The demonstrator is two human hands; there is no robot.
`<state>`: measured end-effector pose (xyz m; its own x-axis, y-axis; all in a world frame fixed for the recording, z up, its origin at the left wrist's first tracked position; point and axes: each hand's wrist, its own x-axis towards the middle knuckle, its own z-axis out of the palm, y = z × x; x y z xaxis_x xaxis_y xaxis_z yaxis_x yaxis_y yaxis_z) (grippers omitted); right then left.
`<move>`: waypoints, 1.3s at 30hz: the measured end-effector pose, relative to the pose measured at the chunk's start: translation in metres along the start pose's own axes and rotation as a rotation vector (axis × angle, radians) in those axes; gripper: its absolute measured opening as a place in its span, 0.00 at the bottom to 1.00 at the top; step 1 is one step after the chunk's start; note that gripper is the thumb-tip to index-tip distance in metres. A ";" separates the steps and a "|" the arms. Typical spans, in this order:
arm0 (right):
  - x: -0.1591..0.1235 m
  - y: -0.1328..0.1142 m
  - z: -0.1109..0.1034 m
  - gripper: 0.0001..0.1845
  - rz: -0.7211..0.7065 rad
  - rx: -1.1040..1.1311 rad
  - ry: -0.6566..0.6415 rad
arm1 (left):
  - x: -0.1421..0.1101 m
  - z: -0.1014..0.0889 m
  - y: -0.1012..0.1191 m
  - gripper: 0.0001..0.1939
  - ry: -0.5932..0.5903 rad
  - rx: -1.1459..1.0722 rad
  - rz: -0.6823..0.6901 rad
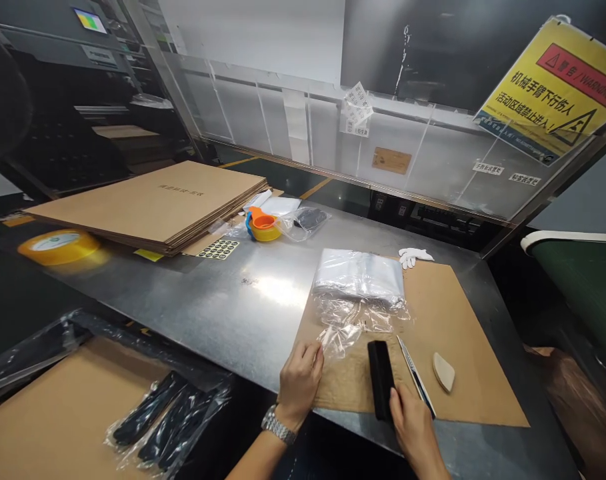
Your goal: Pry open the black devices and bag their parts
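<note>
My right hand (pixel 413 423) grips the lower end of a black oblong block (pixel 380 377) and holds it over a sheet of brown paper (pixel 345 383). The fingers of my left hand (pixel 301 375) are pinched at the near corner of a clear plastic bag (pixel 340 339). A stack of clear plastic bags (pixel 359 275) lies just beyond, on a flat piece of cardboard (pixel 463 333). To the right of the block are a utility knife (pixel 415 375) and a small beige rounded piece (pixel 443 372).
On the metal table (pixel 207 313) are stacked cardboard sheets (pixel 157 193), a roll of yellow tape (pixel 60 248), an orange tape dispenser (pixel 263 223) and a white glove (pixel 415 257). Bagged black items (pixel 167 420) lie in a lined box at lower left. A clear panel (pixel 263 120) stands behind.
</note>
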<state>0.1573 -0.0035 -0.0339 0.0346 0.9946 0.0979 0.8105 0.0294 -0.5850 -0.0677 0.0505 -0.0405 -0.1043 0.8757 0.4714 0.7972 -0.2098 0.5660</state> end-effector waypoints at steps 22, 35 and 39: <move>-0.028 -0.013 0.019 0.23 0.119 0.314 -0.251 | -0.032 0.004 0.024 0.15 -0.345 -0.227 -0.082; -0.009 -0.017 0.019 0.15 0.022 0.210 -0.125 | -0.039 -0.006 0.036 0.15 -0.308 -0.072 0.452; -0.004 -0.025 0.016 0.16 0.082 0.195 -0.090 | -0.037 -0.014 0.049 0.15 -0.303 -0.083 0.517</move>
<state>0.1273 -0.0070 -0.0327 0.0366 0.9991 -0.0235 0.6781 -0.0421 -0.7337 -0.0329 0.0019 -0.0208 0.4679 0.7336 0.4929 0.6490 -0.6637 0.3719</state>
